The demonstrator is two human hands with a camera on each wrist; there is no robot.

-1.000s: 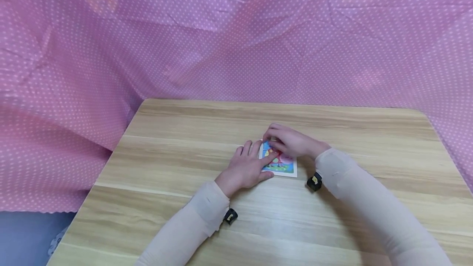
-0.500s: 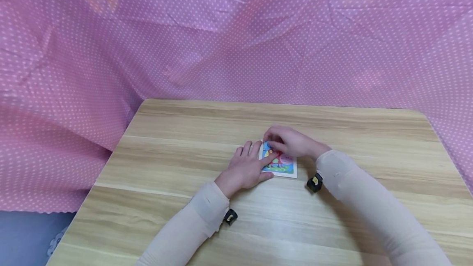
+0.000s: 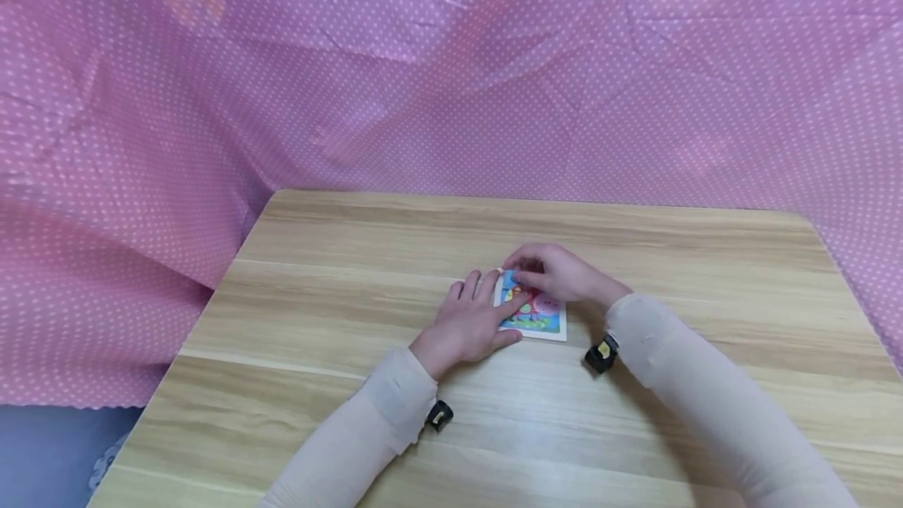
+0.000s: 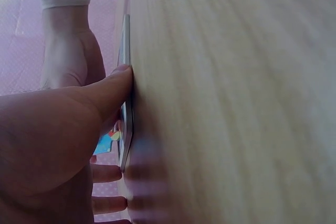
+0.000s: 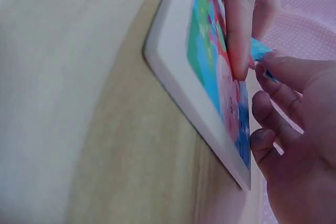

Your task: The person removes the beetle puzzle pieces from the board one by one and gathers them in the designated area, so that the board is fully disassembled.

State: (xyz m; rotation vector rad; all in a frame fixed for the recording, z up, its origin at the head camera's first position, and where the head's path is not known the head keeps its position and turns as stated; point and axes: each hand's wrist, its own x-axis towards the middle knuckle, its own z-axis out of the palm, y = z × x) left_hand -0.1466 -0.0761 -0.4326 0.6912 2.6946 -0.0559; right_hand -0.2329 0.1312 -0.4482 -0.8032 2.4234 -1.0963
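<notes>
A small white-framed picture board [image 3: 553, 335] with a colourful cartoon picture lies flat near the table's middle. My left hand [image 3: 469, 325] is spread at its left side, index finger laid across the picture and thumb at the near edge; in the left wrist view the thumb [image 4: 113, 90] touches the board's edge [image 4: 126, 40]. Over the far left part of the board is my right hand [image 3: 560, 271]. The right wrist view shows that hand [image 5: 304, 114] pinching a thin blue piece [image 5: 259, 50] between thumb and index finger, tilted up off the board [image 5: 173, 72]. The piece's lower end is partly hidden.
The wood-grain table [image 3: 317, 304] spreads around the board on all sides. Pink dotted cloth [image 3: 423, 85] hangs behind its far edge and at the left. A small black device [image 3: 600, 353] sits at the right wrist, another [image 3: 440, 415] at the left.
My right hand and forearm have shifted slightly towards the near side, with the fingers still at the board's far left corner. The left hand and the board have stayed in place.
</notes>
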